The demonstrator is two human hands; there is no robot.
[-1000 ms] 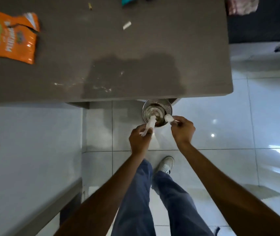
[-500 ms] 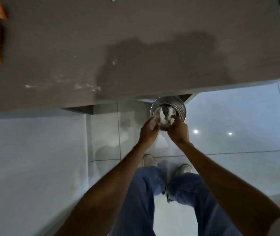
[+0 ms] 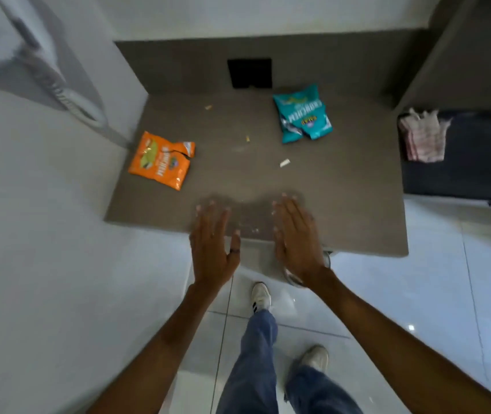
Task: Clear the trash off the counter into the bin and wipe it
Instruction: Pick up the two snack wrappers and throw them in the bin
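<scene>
Hands over the near edge of a grey-brown counter [image 3: 342, 204], seen from above. Left hand [image 3: 212, 243]: flat, fingers spread, palm down, empty, a dark ring on one finger. Right hand [image 3: 296, 240]: flat too, fingers together and pointing away, empty. Both side by side with a gap between, fingertips above a darker patch with pale crumbs.

Beyond the left hand and further left, an orange bag [image 3: 160, 159], torn at one corner, lying flat near the counter's left side. Beyond the right hand, a teal bag [image 3: 302, 113], crumpled, toward the back. Between the two bags, small scraps: a white scrap [image 3: 284, 163] just past the right fingertips, a yellowish bit [image 3: 248, 138] further off, another bit [image 3: 208, 107] near the back.

Under the right wrist, a metal bin [image 3: 326, 258], only its rim showing below the counter edge, mostly hidden by the hand. Far right of the right hand, a pale striped cloth [image 3: 423, 135] on a dark surface, apart from the counter. Below the arms, white tiled floor [image 3: 417, 294], blue trousers, pale shoes.
</scene>
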